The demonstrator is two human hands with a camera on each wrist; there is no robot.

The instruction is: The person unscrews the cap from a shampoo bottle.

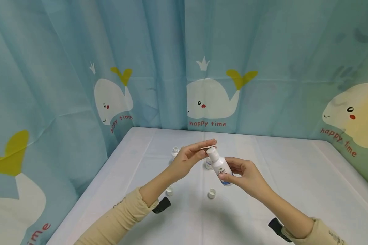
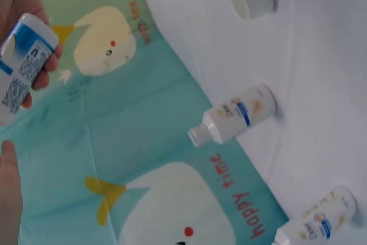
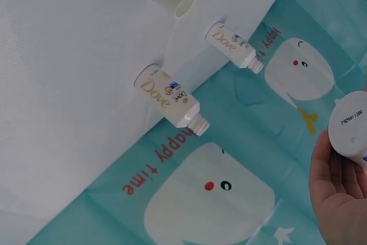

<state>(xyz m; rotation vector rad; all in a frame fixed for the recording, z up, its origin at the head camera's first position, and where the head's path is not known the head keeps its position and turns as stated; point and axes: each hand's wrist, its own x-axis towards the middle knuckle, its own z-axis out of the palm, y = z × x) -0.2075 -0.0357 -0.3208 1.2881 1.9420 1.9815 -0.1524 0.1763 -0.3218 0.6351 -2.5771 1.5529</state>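
Note:
My right hand [image 1: 246, 175] holds a small white Dove bottle [image 1: 221, 168] above the table, tilted with its white cap [image 1: 213, 153] towards the upper left. In the right wrist view the round base [image 3: 351, 124] of this bottle faces the camera. Close to the cap, my left hand [image 1: 188, 157] reaches in with its fingers extended. A thin white edge [image 1: 208, 147] shows under those fingers; what it belongs to cannot be told. Only the left thumb [image 2: 10, 193] appears in the left wrist view, near the held bottle [image 2: 28, 64].
Two uncapped Dove bottles stand further back, one [image 1: 175, 152] beyond my left hand and one [image 1: 209, 164] partly behind the held bottle. Two loose white caps, a left one [image 1: 169, 191] and a right one [image 1: 212, 193], lie nearer on the white table [image 1: 263, 204]. A blue curtain [image 1: 159, 68] hangs behind.

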